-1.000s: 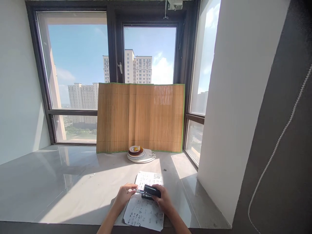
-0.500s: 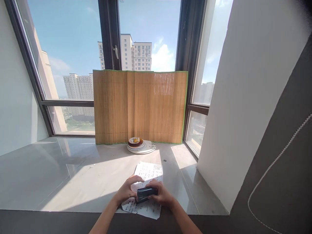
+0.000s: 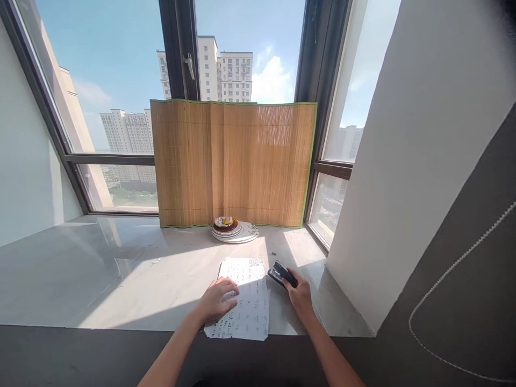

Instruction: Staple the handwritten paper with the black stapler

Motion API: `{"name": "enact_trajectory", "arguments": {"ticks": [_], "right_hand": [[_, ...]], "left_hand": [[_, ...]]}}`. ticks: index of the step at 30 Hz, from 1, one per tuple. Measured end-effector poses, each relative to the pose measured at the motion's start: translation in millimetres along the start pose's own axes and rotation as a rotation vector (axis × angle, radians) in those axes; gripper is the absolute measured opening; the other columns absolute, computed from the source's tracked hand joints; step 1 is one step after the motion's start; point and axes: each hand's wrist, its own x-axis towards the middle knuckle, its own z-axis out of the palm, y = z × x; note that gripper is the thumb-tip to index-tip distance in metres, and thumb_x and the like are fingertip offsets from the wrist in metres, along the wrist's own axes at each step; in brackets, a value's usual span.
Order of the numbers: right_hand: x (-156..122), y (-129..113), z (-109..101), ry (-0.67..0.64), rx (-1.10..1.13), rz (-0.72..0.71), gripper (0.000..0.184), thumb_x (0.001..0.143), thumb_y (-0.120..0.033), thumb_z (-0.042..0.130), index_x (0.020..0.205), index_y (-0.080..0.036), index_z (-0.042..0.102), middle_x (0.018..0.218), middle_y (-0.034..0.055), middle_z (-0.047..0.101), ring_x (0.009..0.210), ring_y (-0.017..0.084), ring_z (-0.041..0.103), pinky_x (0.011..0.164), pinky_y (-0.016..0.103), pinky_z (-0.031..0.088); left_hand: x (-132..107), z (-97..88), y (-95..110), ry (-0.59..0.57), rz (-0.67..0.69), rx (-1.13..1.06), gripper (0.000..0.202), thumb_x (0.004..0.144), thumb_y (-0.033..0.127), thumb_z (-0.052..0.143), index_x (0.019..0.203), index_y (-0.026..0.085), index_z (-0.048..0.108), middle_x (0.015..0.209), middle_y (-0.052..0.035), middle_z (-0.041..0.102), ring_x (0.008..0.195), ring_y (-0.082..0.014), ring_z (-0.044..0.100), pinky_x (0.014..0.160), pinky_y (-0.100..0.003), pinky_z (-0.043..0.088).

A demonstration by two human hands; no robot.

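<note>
A black stapler [image 3: 283, 274] is gripped in my right hand [image 3: 300, 294], to the right of the papers. Its jaws point up and left, parted from each other. My left hand [image 3: 220, 299] rests on the left side of the written sheets of paper [image 3: 250, 301], fingers bent and apart, holding nothing. The sheets lie at the front edge of the sill, covered with handwriting, their lower edge uneven and reaching slightly past the sill. Just beyond the stapler lies a small dark strip [image 3: 273, 253], too small to name surely.
Stacked plates [image 3: 236, 232] stand at the back of the pale sill [image 3: 161, 290]. Behind them a bamboo mat [image 3: 234, 161] leans against the window. White bits [image 3: 155, 262] lie left. A wall [image 3: 374, 177] bounds the right side, with a beaded cord [image 3: 443, 287] hanging beyond.
My right hand has carried the stapler from above the papers to their right side. My left hand has come away from the stapler onto the sheets. The camera view has tilted slightly down.
</note>
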Motion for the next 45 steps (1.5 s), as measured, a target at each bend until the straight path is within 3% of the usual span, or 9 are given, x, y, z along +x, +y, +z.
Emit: {"name": "enact_trajectory", "arguments": {"ticks": [4, 7, 9, 12, 17, 23, 31, 37, 45], "right_hand": [[10.7, 7.4, -25.4, 0.019, -0.172, -0.087, 0.043, 0.075, -0.038, 0.069, 0.112, -0.020, 0.082, 0.114, 0.0118, 0.079, 0.108, 0.035, 0.073, 0.103, 0.052, 0.054], [7.1, 1.4, -22.2, -0.087, -0.256, -0.222, 0.045, 0.081, -0.029, 0.064, 0.123, -0.022, 0.079, 0.114, 0.0099, 0.077, 0.106, 0.031, 0.071, 0.100, 0.047, 0.054], [3.4, -1.9, -16.5, -0.143, -0.336, -0.307, 0.047, 0.085, -0.025, 0.062, 0.129, -0.025, 0.078, 0.112, 0.0083, 0.077, 0.107, 0.030, 0.068, 0.100, 0.047, 0.053], [2.6, -1.8, -9.7, -0.188, -0.420, -0.380, 0.048, 0.090, -0.021, 0.058, 0.133, -0.029, 0.077, 0.109, 0.0074, 0.077, 0.105, 0.030, 0.065, 0.100, 0.047, 0.052], [12.2, 1.8, -3.1, -0.243, -0.430, -0.401, 0.050, 0.092, -0.015, 0.055, 0.136, -0.027, 0.075, 0.110, 0.0079, 0.074, 0.105, 0.028, 0.065, 0.097, 0.044, 0.054], [11.6, -4.7, -1.6, -0.282, -0.494, -0.496, 0.054, 0.097, -0.011, 0.049, 0.144, -0.029, 0.068, 0.123, 0.0090, 0.070, 0.112, 0.028, 0.063, 0.098, 0.044, 0.054], [4.1, -13.1, 1.8, -0.286, -0.768, -0.577, 0.070, 0.096, -0.001, 0.046, 0.155, -0.037, 0.059, 0.126, 0.0085, 0.066, 0.111, 0.026, 0.059, 0.095, 0.039, 0.051], [2.6, -15.6, 3.9, -0.304, -0.847, -0.560, 0.076, 0.090, 0.003, 0.046, 0.153, -0.037, 0.061, 0.132, 0.0092, 0.065, 0.118, 0.028, 0.056, 0.099, 0.043, 0.045], [6.1, -17.9, 3.2, -0.361, -0.788, -0.544, 0.070, 0.094, -0.003, 0.042, 0.153, -0.036, 0.062, 0.135, 0.0103, 0.064, 0.122, 0.030, 0.053, 0.105, 0.047, 0.043]], "left_hand": [[21.3, 1.7, 10.7, -0.042, -0.030, 0.150, 0.018, 0.097, 0.038, 0.064, 0.105, 0.026, 0.074, 0.105, -0.0063, 0.073, 0.108, -0.0293, 0.068, 0.106, -0.051, 0.049], [40.4, 12.0, 19.3, -0.058, 0.014, 0.185, 0.032, 0.097, 0.044, 0.066, 0.124, 0.028, 0.072, 0.140, -0.0099, 0.068, 0.131, -0.0341, 0.061, 0.112, -0.054, 0.046], [48.9, 20.6, 24.2, -0.089, 0.043, 0.203, 0.051, 0.096, 0.050, 0.068, 0.143, 0.030, 0.064, 0.161, -0.0108, 0.054, 0.149, -0.0382, 0.048, 0.122, -0.058, 0.037], [55.1, 28.7, 29.7, -0.115, 0.055, 0.233, 0.067, 0.095, 0.059, 0.067, 0.155, 0.034, 0.055, 0.168, -0.0102, 0.047, 0.155, -0.0421, 0.040, 0.124, -0.065, 0.032], [57.9, 31.6, 36.2, -0.137, 0.095, 0.246, 0.067, 0.094, 0.063, 0.065, 0.155, 0.037, 0.055, 0.155, -0.0101, 0.060, 0.143, -0.0400, 0.053, 0.118, -0.064, 0.041], [54.1, 40.2, 40.3, -0.171, 0.125, 0.198, 0.073, 0.097, 0.057, 0.063, 0.165, 0.040, 0.039, 0.176, -0.0079, 0.033, 0.162, -0.0410, 0.028, 0.129, -0.073, 0.018], [54.4, 51.5, 50.6, -0.221, 0.110, 0.210, 0.074, 0.100, 0.057, 0.058, 0.168, 0.041, 0.034, 0.180, -0.0077, 0.020, 0.166, -0.0413, 0.017, 0.128, -0.077, 0.010], [50.7, 55.4, 53.3, -0.205, 0.097, 0.214, 0.073, 0.102, 0.059, 0.056, 0.169, 0.038, 0.035, 0.180, -0.0113, 0.020, 0.166, -0.0407, 0.015, 0.128, -0.077, 0.009], [49.8, 57.8, 50.4, -0.170, 0.108, 0.155, 0.070, 0.101, 0.059, 0.056, 0.166, 0.040, 0.039, 0.180, -0.0076, 0.021, 0.165, -0.0423, 0.019, 0.128, -0.076, 0.008]]}}
